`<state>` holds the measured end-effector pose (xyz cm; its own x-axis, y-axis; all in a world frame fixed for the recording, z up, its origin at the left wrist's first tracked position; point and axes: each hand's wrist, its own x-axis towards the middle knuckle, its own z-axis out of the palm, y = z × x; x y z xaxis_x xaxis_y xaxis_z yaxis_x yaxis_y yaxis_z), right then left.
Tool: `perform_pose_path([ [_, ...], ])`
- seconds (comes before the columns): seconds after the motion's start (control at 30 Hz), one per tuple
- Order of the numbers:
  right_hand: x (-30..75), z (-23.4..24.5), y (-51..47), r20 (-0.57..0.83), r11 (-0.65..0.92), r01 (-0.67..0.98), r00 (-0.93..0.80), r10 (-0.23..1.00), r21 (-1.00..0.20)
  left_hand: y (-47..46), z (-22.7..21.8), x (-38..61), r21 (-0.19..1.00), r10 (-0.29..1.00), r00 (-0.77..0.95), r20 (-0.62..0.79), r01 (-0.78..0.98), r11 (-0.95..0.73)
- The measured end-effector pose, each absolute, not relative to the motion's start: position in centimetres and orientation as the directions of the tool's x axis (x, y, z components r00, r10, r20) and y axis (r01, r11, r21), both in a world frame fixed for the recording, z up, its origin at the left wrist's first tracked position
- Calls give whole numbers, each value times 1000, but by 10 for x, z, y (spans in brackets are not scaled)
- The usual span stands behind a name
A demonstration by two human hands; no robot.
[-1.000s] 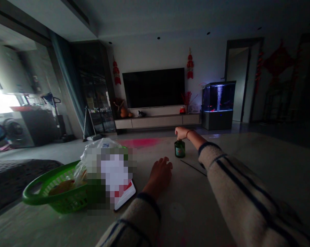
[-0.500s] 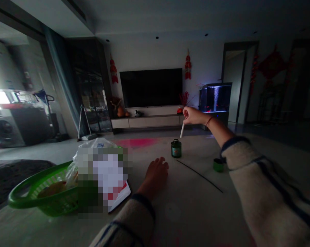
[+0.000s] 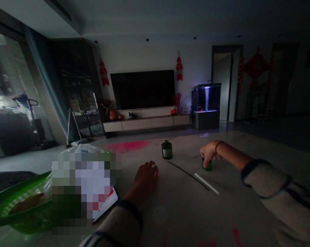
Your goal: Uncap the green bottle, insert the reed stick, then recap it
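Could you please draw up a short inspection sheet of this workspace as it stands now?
Surface: pale smooth surface, dimly lit.
Job's things: dark green glass bottle, upright; thin white stick and thin black stick, lying flat.
Clutter: green plastic basket and white plastic bag, at left.
Hands: right hand cupped over a small green cylindrical cap; left hand resting open on the surface.
Cables: nothing seen.
Surroundings: black wall-mounted television, lit aquarium.
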<state>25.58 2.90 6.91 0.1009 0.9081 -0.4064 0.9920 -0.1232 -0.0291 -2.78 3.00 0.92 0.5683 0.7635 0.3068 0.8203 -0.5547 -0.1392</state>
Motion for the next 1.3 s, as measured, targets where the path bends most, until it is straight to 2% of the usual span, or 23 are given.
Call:
perform_pose_path([
  [0.07,261,62,36,-419,-81,996,63,906,-26,31,8,-28,-134,762,566,315,821,-555],
  [0.1,263,62,39,-369,-25,999,12,929,-29,31,8,-28,-131,762,565,317,822,-555],
  [0.17,267,67,47,-171,114,993,-119,978,-35,32,8,-27,-132,762,567,312,820,-557],
  [0.23,267,76,56,78,219,974,-214,974,-59,32,8,-27,-140,758,575,308,815,-562],
  [0.37,251,87,81,438,334,908,-201,876,-252,31,8,-26,-134,758,578,302,813,-566],
  [0.47,226,85,104,567,416,806,-124,814,-421,30,7,-26,-128,764,573,296,817,-562],
  [0.57,197,78,126,585,448,722,-73,808,-528,30,7,-26,-127,771,565,294,823,-554],
  [0.67,176,66,139,547,335,730,62,835,-595,30,6,-26,-114,775,560,295,825,-553],
  [0.73,170,58,143,504,274,751,89,859,-601,31,6,-27,-109,768,563,306,822,-559],
  [0.97,169,35,146,444,242,727,96,891,-643,33,1,-27,-109,751,575,325,811,-575],
  [1.17,166,13,147,396,292,639,22,918,-711,32,1,-29,-93,745,573,341,809,-580],
  [1.3,166,18,140,386,343,589,-57,921,-731,33,-1,-30,-3,793,503,344,845,-535],
])
